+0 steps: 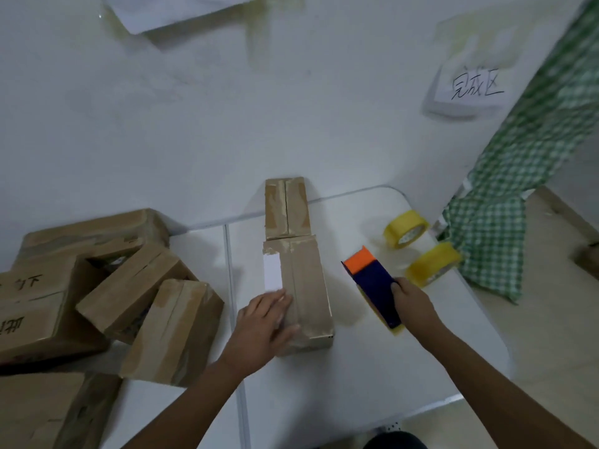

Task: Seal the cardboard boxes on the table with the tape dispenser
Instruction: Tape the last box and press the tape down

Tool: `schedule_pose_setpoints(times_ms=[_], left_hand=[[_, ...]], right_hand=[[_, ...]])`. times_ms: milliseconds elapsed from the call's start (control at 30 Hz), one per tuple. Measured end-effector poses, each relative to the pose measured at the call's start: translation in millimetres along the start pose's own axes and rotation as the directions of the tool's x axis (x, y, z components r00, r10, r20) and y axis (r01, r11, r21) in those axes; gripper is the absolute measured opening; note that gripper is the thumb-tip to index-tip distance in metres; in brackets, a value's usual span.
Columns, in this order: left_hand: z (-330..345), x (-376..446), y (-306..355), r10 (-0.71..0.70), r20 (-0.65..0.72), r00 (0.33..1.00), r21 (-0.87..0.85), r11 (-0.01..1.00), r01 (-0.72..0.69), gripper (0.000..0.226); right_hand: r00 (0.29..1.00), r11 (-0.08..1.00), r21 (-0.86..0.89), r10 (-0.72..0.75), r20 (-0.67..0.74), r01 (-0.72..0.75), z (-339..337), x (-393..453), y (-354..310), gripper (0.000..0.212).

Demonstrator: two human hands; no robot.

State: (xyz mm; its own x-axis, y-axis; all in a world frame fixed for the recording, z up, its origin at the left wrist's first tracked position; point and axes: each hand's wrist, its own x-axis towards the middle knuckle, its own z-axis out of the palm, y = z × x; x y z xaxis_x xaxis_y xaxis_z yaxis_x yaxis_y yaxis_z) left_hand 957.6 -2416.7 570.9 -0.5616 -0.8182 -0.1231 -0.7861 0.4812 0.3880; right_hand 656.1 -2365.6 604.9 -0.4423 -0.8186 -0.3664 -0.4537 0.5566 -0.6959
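A long cardboard box (pixel 308 280) with a white label lies in the middle of the white table (pixel 372 367). My left hand (pixel 265 325) rests flat on its near left part, fingers straight. A second, smaller box (pixel 287 207) stands just behind it against the wall, its top seam showing. To the right of the long box my right hand (pixel 413 306) grips the blue and orange tape dispenser (pixel 372 283), held above the table and apart from the box.
Several cardboard boxes (pixel 136 293) are piled at the table's left. Two yellow tape rolls (pixel 406 228) (pixel 432 264) lie at the right edge beside a green checked cloth (pixel 518 189). A handwritten paper sign (pixel 470 85) hangs on the wall.
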Motion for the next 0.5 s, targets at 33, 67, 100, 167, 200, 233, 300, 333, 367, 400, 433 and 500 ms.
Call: schedule_pose_setpoints(times_ms=[33, 67, 100, 167, 200, 233, 300, 333, 367, 400, 433, 500], left_hand=[[-7.2, 6.8, 3.9, -0.027, 0.001, 1.000, -0.035, 0.999, 0.027, 0.065], [-14.2, 14.0, 9.4, -0.051, 0.004, 0.999, -0.073, 0.996, 0.051, 0.055], [-21.6, 21.3, 16.1, -0.080, 0.008, 0.997, -0.128, 0.988, 0.080, 0.047], [-39.2, 35.0, 34.5, -0.176, 0.051, 0.983, -0.324, 0.928, 0.183, 0.037], [-47.8, 39.6, 43.9, -0.235, 0.105, 0.966, -0.456, 0.852, 0.257, 0.035], [-55.3, 43.4, 52.4, -0.281, 0.178, 0.943, -0.587, 0.739, 0.331, 0.035], [-67.3, 48.0, 65.7, -0.313, 0.308, 0.898, -0.772, 0.469, 0.429, 0.035], [-72.1, 49.1, 70.6, -0.308, 0.345, 0.886, -0.823, 0.355, 0.444, 0.034], [-75.9, 49.4, 74.7, -0.295, 0.375, 0.879, -0.853, 0.261, 0.452, 0.032], [-79.2, 48.9, 78.7, -0.280, 0.405, 0.871, -0.867, 0.186, 0.463, 0.032], [-81.8, 47.9, 81.7, -0.263, 0.433, 0.862, -0.869, 0.130, 0.477, 0.031], [-84.8, 46.7, 86.1, -0.239, 0.464, 0.853, -0.866, 0.079, 0.493, 0.030]], right_hand=[[1.000, 1.000, 0.019, -0.013, -0.011, 0.013, -6.5, -3.3, -7.2, 0.026], [0.999, 0.999, 0.034, -0.029, -0.025, 0.030, -12.0, -7.5, -14.4, 0.027], [0.998, 0.998, 0.045, -0.045, -0.039, 0.047, -15.8, -12.6, -21.2, 0.028], [0.994, 0.995, 0.045, -0.085, -0.063, 0.088, -20.5, -22.3, -32.6, 0.033], [0.991, 0.993, 0.038, -0.107, -0.076, 0.110, -21.7, -27.1, -37.0, 0.036], [0.987, 0.990, 0.023, -0.134, -0.092, 0.137, -22.4, -31.4, -40.5, 0.039], [0.972, 0.981, -0.044, -0.195, -0.128, 0.191, -23.5, -38.6, -44.9, 0.043], [0.964, 0.974, -0.087, -0.222, -0.143, 0.211, -23.8, -41.6, -46.2, 0.043], [0.957, 0.966, -0.123, -0.245, -0.153, 0.227, -24.0, -44.0, -47.3, 0.042], [0.952, 0.960, -0.144, -0.261, -0.161, 0.239, -24.2, -45.7, -48.4, 0.041], [0.948, 0.958, -0.147, -0.270, -0.168, 0.247, -24.1, -46.7, -49.4, 0.039], [0.944, 0.958, -0.131, -0.276, -0.181, 0.255, -24.1, -47.8, -51.9, 0.035]])
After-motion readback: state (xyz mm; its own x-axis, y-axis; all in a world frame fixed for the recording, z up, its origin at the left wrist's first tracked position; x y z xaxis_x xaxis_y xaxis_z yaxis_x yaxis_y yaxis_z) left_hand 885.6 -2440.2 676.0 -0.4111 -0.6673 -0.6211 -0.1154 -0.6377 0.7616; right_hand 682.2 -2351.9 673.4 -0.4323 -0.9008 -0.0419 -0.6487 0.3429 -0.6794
